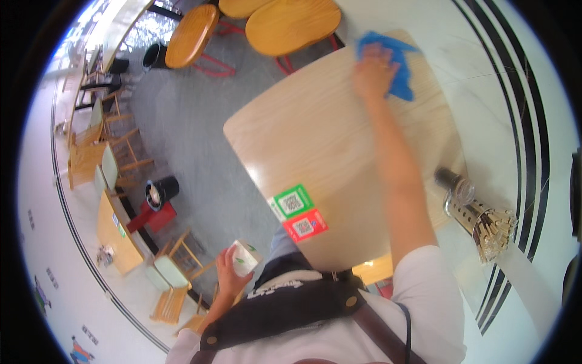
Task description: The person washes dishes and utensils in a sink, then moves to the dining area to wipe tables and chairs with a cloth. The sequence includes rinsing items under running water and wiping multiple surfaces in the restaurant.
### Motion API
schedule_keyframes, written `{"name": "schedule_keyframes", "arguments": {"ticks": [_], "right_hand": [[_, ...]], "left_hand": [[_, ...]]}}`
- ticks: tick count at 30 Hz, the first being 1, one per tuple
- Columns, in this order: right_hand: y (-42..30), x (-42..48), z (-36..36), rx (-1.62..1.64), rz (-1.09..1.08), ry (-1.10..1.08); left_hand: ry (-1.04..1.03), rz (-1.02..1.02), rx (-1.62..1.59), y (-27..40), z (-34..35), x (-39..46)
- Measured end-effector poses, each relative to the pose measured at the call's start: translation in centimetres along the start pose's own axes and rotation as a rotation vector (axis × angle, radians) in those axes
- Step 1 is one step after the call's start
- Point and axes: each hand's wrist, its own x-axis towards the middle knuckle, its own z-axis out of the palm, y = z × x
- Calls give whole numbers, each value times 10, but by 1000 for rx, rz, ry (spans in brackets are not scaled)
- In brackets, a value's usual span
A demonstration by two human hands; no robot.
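My right hand (376, 73) presses a blue cloth (400, 68) flat on the far end of a light wooden tabletop (313, 136), near the wall. The hand is a little blurred. At the lower left, beside the table's near edge, my left hand (233, 270) holds a small white box with green leaf marks (245, 258). Green (292, 201) and red (305, 225) stickers with printed codes lie on the tabletop's left edge.
A perforated metal holder full of wrapped chopsticks (486, 227) and a dark-topped jar (454, 184) stand at the table's wall side. Wooden stools (293, 25) with red legs stand beyond the table. A black bin (162, 191) and chairs (168, 273) are at the left.
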Motion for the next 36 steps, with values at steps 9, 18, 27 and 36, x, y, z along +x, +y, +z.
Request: {"name": "schedule_keyframes", "arguments": {"ticks": [9,18,27,36], "right_hand": [[-180,-272,-26,571,-1162,-341],[-29,-126,-34,193,-433,-46],[62,-433,-116,251,-384,-456],[43,-468,-158,503,-431,-619]], "left_hand": [[121,38,-137,25,1,5],[113,178,-153,49,-1,8],[211,505,-272,160,49,139],[64,722,-119,340,119,254]]}}
